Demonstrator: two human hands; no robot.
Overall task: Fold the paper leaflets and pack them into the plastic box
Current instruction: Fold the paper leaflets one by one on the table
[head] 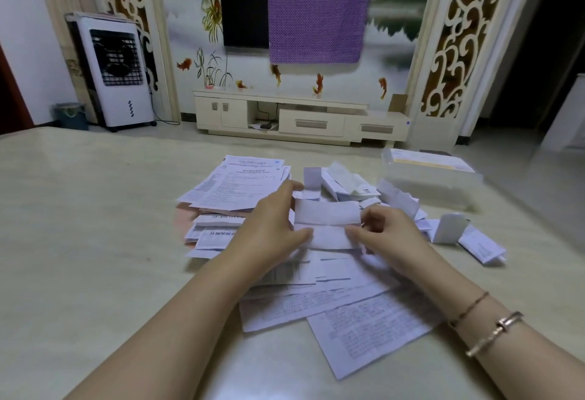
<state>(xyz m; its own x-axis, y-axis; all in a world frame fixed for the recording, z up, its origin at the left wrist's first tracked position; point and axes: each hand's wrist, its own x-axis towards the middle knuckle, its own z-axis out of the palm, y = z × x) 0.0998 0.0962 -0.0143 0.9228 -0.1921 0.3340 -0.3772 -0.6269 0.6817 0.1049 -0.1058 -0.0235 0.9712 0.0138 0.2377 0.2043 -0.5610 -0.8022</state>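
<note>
Leaflet (326,224) sits pinched between both hands, long axis running left to right, left hand (272,225) and right hand (384,235) gripping its ends; plastic box (433,178) waits far right, nearer the right hand.

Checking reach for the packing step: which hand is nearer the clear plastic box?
Right. The right hand is on the leaflet, below and left of the plastic box. The left hand holds the leaflet's other end, farther left.
</note>
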